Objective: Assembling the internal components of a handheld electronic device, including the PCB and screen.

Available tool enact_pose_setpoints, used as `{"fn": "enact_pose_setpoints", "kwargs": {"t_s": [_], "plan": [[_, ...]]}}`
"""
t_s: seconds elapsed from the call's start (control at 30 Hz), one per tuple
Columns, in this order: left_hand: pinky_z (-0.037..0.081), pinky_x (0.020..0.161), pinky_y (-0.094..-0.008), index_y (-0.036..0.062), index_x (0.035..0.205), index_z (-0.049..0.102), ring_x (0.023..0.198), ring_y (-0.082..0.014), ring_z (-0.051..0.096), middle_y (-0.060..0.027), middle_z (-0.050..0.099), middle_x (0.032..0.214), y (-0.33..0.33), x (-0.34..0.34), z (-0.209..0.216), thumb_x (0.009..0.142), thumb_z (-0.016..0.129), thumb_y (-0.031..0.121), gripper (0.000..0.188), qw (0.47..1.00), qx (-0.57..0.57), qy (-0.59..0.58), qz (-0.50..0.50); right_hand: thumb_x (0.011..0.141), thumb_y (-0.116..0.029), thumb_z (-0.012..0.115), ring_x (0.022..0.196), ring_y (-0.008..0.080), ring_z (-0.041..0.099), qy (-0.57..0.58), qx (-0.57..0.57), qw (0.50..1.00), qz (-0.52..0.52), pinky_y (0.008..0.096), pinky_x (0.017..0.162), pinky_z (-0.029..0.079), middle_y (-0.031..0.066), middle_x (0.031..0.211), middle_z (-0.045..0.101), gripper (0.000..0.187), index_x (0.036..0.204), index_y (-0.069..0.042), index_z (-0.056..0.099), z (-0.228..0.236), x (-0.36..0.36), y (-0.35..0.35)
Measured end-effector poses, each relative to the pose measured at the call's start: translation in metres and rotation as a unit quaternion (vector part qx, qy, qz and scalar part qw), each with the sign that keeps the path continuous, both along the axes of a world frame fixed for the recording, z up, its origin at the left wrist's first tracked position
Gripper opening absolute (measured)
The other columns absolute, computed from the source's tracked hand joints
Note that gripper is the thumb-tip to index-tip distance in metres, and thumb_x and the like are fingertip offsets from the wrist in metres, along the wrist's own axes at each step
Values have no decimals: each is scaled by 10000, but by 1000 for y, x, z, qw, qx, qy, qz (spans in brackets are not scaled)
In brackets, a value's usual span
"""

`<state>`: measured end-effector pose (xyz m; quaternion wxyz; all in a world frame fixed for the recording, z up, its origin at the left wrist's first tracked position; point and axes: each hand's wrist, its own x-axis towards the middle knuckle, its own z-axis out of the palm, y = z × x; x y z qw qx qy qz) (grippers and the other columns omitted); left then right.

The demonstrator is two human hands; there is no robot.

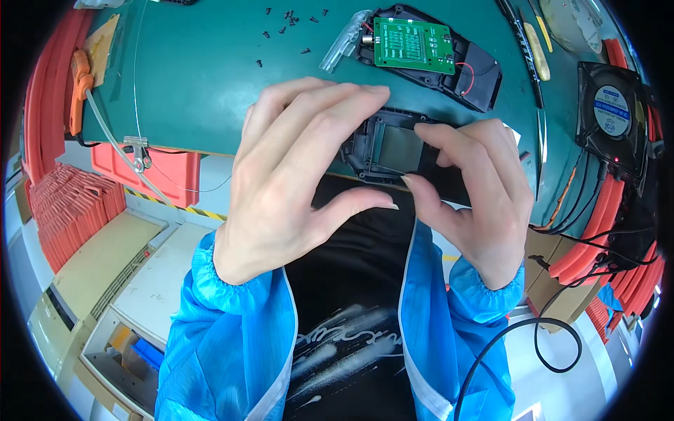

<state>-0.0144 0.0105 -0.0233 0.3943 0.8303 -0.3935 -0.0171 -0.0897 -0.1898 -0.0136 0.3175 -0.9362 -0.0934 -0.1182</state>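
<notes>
A black plastic housing half [357, 151] lies at the near edge of the green work mat. A small rectangular grey display panel [401, 149] is at the housing's recess. My right hand [481, 179] grips this panel between thumb and forefinger, at its near and far edges. Over the housing's left end is my left hand [288, 158], its fingers stretched out and thumb apart, with nothing held. Both hands hide parts of the housing. Farther back sits the other black housing half [484, 78], bearing a green circuit board [413, 46] and a thin red wire.
Several small black screws [291, 19] are scattered on the green mat [189, 77]. Beside the circuit board lies a clear plastic piece [345, 42]. A black fan [612, 116] and cables [572, 210] are at the right. An orange-handled tool [81, 74] hangs at the left.
</notes>
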Motion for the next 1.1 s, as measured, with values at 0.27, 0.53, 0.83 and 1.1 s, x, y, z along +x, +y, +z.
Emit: {"fn": "enact_pose_setpoints", "kwargs": {"t_s": [0.27,0.53,0.83,1.1], "plan": [[460,893,-399,4,1175,614,1039,-315,572,-106,648,1128,0,0,-3,538,855,239,720,1000,4,7,11,534,-24,790,710,206,523,8,-16,1000,10,316,637,391,54,781,525,488,1005,-20,662,1,4,1],[462,903,-397,7,1177,614,1055,-314,573,-103,651,1136,1,-1,-2,541,855,228,715,1000,10,9,13,548,-39,805,699,206,516,1,-22,1000,9,326,636,387,54,769,529,454,978,-26,660,2,6,2],[458,912,-398,10,1179,609,1061,-312,567,-99,649,1142,-2,-2,0,550,852,247,715,1000,15,14,16,576,-23,798,638,213,488,-12,-12,1000,15,325,601,360,58,732,533,289,813,-28,632,2,4,-1],[440,937,-396,2,1178,598,1081,-307,553,-93,643,1165,-3,-3,1,552,855,231,714,999,26,31,22,611,19,765,641,184,494,-22,24,999,-39,294,579,382,83,759,574,294,885,20,658,10,-19,-18]]}}
